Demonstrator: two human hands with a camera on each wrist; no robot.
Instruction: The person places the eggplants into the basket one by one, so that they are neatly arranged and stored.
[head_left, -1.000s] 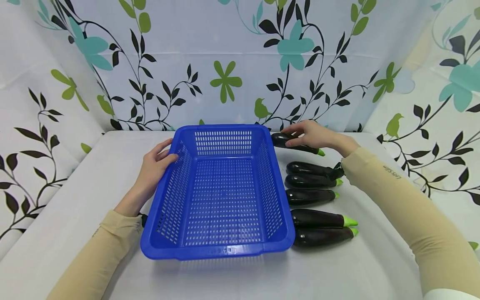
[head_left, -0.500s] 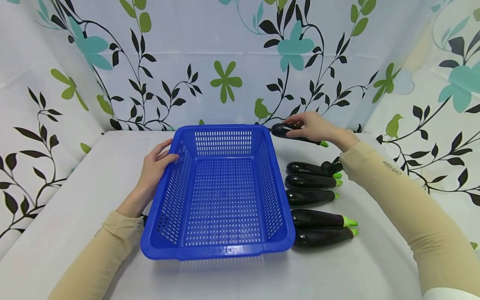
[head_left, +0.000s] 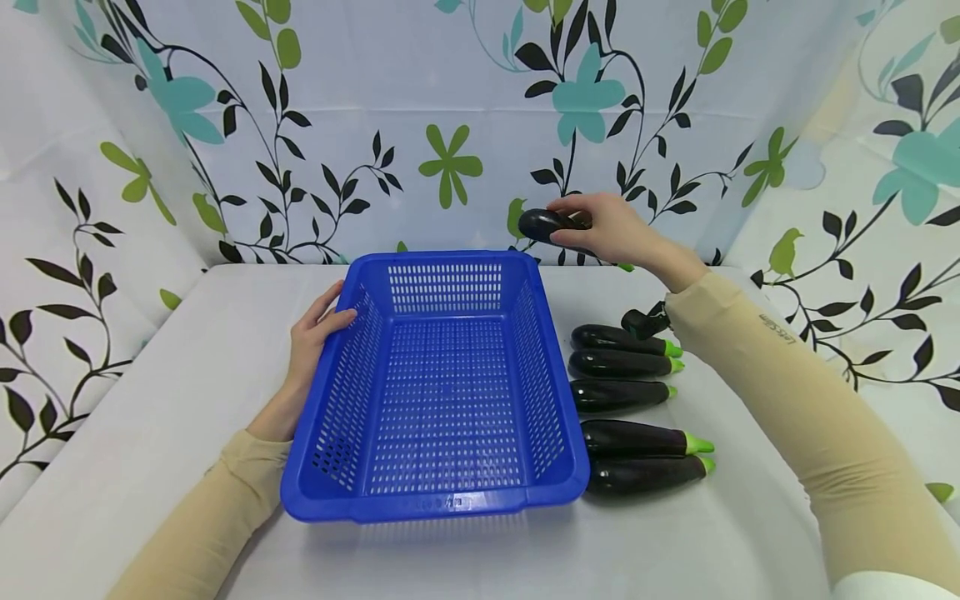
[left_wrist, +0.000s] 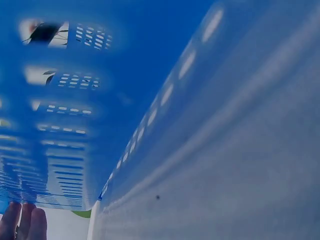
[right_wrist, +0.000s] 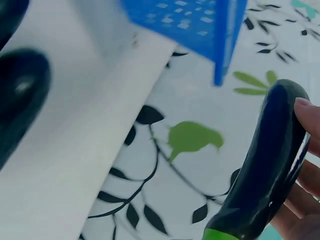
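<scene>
A dark, glossy eggplant with a green stem end is pinched between the thumb and fingers of my right hand. In the head view it hangs in the air just beyond the far right corner of a blue plastic basket. My left hand grips the basket's left rim, thumb over the top edge. The left wrist view shows the basket's slotted side wall from close by, with fingertips at its lower left. Inside the basket only the bare perforated floor shows.
To the basket's right several more eggplants lie in a column on the white table, green ends pointing right. Behind the table hangs a leaf-patterned curtain. A black wrist camera sits under the right cuff.
My right hand has lifted the eggplant off the table, up and slightly left past the basket's far corner. The left hand keeps its grip; its forearm has shifted slightly. The basket stays put.
</scene>
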